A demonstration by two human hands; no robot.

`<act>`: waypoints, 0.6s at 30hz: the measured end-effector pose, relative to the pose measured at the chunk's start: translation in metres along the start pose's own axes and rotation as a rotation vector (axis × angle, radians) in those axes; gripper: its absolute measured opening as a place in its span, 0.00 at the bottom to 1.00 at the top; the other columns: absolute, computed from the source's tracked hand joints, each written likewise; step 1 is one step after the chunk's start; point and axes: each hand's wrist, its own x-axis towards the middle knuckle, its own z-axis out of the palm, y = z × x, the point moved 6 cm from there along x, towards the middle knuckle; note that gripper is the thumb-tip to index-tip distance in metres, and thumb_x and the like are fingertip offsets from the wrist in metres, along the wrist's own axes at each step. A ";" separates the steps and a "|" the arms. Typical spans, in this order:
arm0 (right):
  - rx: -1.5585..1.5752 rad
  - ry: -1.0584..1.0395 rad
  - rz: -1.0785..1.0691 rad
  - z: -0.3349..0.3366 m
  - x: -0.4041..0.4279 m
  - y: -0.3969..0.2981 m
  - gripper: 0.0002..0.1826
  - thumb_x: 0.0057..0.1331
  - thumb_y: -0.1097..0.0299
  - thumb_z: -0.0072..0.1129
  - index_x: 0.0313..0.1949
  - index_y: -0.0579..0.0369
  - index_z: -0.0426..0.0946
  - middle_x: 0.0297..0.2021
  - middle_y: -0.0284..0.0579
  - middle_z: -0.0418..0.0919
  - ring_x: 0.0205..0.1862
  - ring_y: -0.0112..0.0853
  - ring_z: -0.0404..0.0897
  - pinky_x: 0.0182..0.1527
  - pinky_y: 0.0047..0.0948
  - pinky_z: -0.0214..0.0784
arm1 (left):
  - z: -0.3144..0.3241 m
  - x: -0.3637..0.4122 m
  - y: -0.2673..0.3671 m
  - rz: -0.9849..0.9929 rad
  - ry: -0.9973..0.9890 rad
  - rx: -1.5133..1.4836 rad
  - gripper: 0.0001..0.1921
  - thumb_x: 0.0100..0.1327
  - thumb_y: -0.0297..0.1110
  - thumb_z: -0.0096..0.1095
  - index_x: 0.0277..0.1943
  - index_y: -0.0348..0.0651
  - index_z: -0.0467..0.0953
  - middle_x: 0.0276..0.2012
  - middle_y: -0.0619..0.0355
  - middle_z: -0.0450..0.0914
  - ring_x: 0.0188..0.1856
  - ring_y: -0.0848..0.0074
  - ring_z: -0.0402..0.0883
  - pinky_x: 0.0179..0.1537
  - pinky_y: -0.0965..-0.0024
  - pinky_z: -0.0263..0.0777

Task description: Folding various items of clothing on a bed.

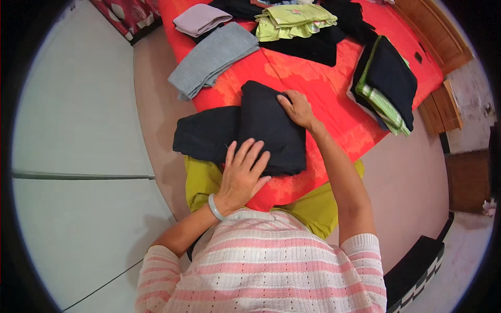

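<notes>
A dark, partly folded garment [274, 129] lies on the red bedspread [332, 98] just before me, one narrower part [207, 131] of it reaching out to the left. My left hand [244, 172], with a pale bangle at the wrist, rests on its near edge, fingers spread. At the garment's upper right edge is my right hand [296, 107], its thumb on top; whether the fingers go under the cloth is hidden. Beyond to the left lie folded grey trousers [213, 58] and a folded light purple cloth [201, 18].
A folded yellow-green garment [295, 21] lies on black clothes [309, 49] at the far side. A stack of dark and green folded clothes [385, 86] stands at the bed's right edge. Wooden furniture [434, 31] is at the upper right, pale cabinet doors [78, 117] at the left.
</notes>
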 end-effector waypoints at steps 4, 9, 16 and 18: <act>0.122 0.068 0.020 -0.001 -0.012 0.002 0.29 0.71 0.44 0.52 0.59 0.56 0.74 0.58 0.56 0.75 0.63 0.52 0.69 0.65 0.47 0.61 | 0.013 0.011 0.033 0.214 -0.002 0.084 0.36 0.52 0.41 0.74 0.66 0.52 0.71 0.71 0.51 0.64 0.73 0.55 0.58 0.69 0.37 0.48; 0.347 0.234 0.069 -0.004 -0.027 0.028 0.26 0.71 0.52 0.58 0.57 0.60 0.75 0.51 0.54 0.79 0.55 0.42 0.77 0.59 0.36 0.67 | 0.044 0.025 0.033 0.255 -0.042 0.151 0.32 0.53 0.40 0.73 0.63 0.55 0.73 0.69 0.54 0.66 0.72 0.56 0.60 0.68 0.36 0.50; 0.661 0.142 0.189 -0.017 -0.041 0.025 0.24 0.65 0.56 0.65 0.52 0.62 0.76 0.41 0.50 0.81 0.43 0.35 0.80 0.47 0.33 0.72 | 0.039 0.032 0.043 0.213 0.096 0.155 0.19 0.54 0.45 0.72 0.46 0.47 0.78 0.56 0.52 0.73 0.64 0.58 0.66 0.66 0.39 0.53; 0.648 0.147 0.220 -0.018 -0.038 0.028 0.22 0.65 0.57 0.65 0.50 0.62 0.76 0.40 0.49 0.81 0.42 0.34 0.80 0.46 0.33 0.72 | 0.048 0.046 0.051 0.231 0.079 0.154 0.19 0.53 0.44 0.73 0.45 0.46 0.78 0.55 0.52 0.74 0.61 0.59 0.67 0.63 0.42 0.56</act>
